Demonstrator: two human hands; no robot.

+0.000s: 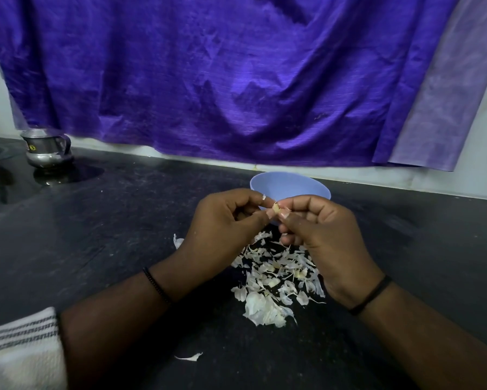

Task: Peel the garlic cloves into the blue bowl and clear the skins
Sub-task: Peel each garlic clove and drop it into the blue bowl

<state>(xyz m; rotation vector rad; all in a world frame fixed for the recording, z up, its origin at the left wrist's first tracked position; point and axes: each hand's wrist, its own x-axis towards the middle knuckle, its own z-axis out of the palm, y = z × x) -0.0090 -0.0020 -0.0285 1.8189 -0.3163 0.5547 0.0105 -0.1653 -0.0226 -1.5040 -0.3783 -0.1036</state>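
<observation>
A garlic clove (276, 208) sits pinched between the fingertips of both hands at the frame's centre — the left hand (225, 220) and right hand (325, 235) each curl thumb and fingers around it, just in front of the blue bowl (290, 185). Below the hands, a heap of papery garlic skins (273, 280) litters the black countertop (110, 220). A steel jug (46, 147) stands at upper left — a purple cloth (222, 74) hangs behind, a striped towel (20, 347) lies at lower left.
</observation>
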